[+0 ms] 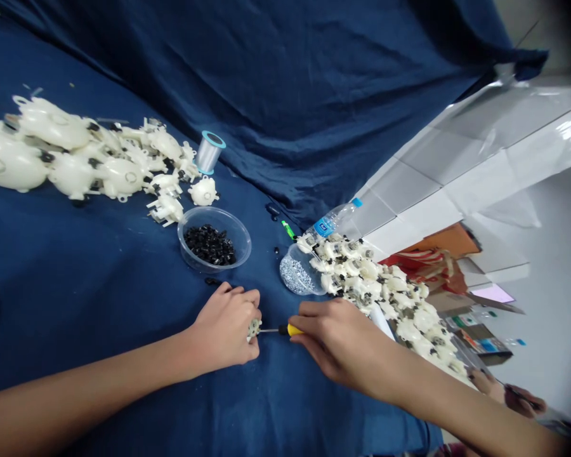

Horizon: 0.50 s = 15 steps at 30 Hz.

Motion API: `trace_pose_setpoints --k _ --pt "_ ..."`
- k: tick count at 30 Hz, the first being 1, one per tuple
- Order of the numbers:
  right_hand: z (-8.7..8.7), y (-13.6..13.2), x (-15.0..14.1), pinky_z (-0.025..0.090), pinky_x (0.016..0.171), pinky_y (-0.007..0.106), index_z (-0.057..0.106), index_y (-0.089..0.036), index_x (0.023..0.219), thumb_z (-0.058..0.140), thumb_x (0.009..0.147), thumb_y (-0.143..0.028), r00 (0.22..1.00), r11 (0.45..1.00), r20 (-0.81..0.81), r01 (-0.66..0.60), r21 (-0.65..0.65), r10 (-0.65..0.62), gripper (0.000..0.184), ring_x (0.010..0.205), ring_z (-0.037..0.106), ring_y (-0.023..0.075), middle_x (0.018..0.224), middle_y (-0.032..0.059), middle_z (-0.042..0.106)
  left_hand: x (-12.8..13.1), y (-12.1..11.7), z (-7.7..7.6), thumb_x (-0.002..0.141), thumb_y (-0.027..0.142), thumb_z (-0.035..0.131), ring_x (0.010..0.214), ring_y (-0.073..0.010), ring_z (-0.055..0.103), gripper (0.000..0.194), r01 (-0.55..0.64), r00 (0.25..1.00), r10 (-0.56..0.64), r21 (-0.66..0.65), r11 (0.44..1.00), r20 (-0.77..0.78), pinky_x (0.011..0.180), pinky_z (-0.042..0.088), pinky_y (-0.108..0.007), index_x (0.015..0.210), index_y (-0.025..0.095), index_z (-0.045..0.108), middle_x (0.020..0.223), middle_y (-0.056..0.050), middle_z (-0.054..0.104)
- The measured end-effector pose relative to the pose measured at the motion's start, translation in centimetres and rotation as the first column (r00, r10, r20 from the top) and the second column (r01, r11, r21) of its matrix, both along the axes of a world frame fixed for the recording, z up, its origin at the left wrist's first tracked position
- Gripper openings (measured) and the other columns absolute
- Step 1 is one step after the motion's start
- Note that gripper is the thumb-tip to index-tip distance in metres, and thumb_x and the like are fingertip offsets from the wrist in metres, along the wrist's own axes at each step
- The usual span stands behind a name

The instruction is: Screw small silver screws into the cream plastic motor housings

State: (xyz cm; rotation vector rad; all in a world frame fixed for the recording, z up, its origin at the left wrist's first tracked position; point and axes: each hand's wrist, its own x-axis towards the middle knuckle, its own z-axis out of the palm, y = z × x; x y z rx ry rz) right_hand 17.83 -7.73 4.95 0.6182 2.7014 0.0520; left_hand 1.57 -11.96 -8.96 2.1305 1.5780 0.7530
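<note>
My left hand [228,327] rests on the blue cloth [99,285], fingers curled round a small white plastic part [254,328]. My right hand [335,339] grips a screwdriver with a yellow handle [292,329]; its thin metal shaft points left and its tip meets the white part. The two hands are almost touching, close to the near edge of the table.
A clear bowl of small black pieces [214,240] and a clear cup of silvery screws [299,273] stand just beyond the hands. White plastic toy parts [76,155] lie heaped far left, more parts [385,289] right. A thread spool [209,151] and water bottle [335,219] lie behind.
</note>
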Motion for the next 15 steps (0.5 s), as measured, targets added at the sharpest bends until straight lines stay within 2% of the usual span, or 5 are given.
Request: trace_pose_setpoints --k 6,7,10,13,15 --pt "-0.6 0.7 -0.6 0.044 0.064 0.029 0.075 -0.021 0.077 0.067 0.088 -0.021 0.953 0.952 -0.002 0.303 -0.052 -0.303 0.013 0.069 0.062 0.0175 0.071 0.0022 0.07 0.0 0.0 0.0 0.066 0.023 0.064 0.083 -0.0253 0.063 0.01 0.004 1.0 -0.004 0.0 1.0 -0.007 0.081 0.041 -0.043 0.071 0.02 0.072 0.091 -0.002 0.067" --pt "-0.5 0.9 -0.6 0.046 0.064 0.028 0.076 -0.021 0.084 0.074 0.083 -0.024 0.949 0.947 -0.006 0.316 -0.055 -0.317 0.003 0.073 0.064 0.0181 0.077 0.0026 0.072 0.0 0.0 0.0 0.066 0.023 0.064 0.083 -0.0255 0.063 0.01 0.001 1.0 -0.001 0.002 1.0 -0.007 0.081 0.041 -0.043 0.071 0.02 0.072 0.091 -0.002 0.067" --pt "-0.1 1.4 -0.8 0.046 0.067 0.027 0.074 -0.021 0.092 0.084 0.071 -0.019 0.956 0.954 0.004 0.291 -0.071 -0.292 0.024 0.081 0.065 0.0193 0.087 0.003 0.073 0.0 0.0 0.0 0.065 0.024 0.065 0.084 -0.0262 0.063 0.011 0.0 1.0 0.0 0.001 1.0 -0.009 0.081 0.042 -0.044 0.071 0.02 0.072 0.091 -0.003 0.068" --pt "0.2 1.4 -1.0 0.043 0.07 0.03 0.075 -0.019 0.085 0.071 0.08 -0.016 0.976 0.972 0.056 0.216 -0.09 -0.212 0.007 0.076 0.064 0.0183 0.081 0.0035 0.073 0.0 0.1 -0.1 0.065 0.027 0.065 0.085 -0.0267 0.063 0.014 -0.002 1.0 0.002 -0.005 1.0 -0.006 0.083 0.044 -0.045 0.073 0.02 0.074 0.091 -0.003 0.068" --pt "0.3 1.3 -1.2 0.04 0.069 0.031 0.076 -0.018 0.081 0.064 0.086 -0.017 0.975 0.972 0.091 0.21 -0.105 -0.201 0.013 0.07 0.06 0.0168 0.076 0.0043 0.071 0.0 0.2 -0.2 0.065 0.028 0.065 0.085 -0.0268 0.064 0.015 -0.004 1.0 0.004 -0.01 1.0 -0.004 0.084 0.045 -0.046 0.074 0.021 0.074 0.091 -0.003 0.068"
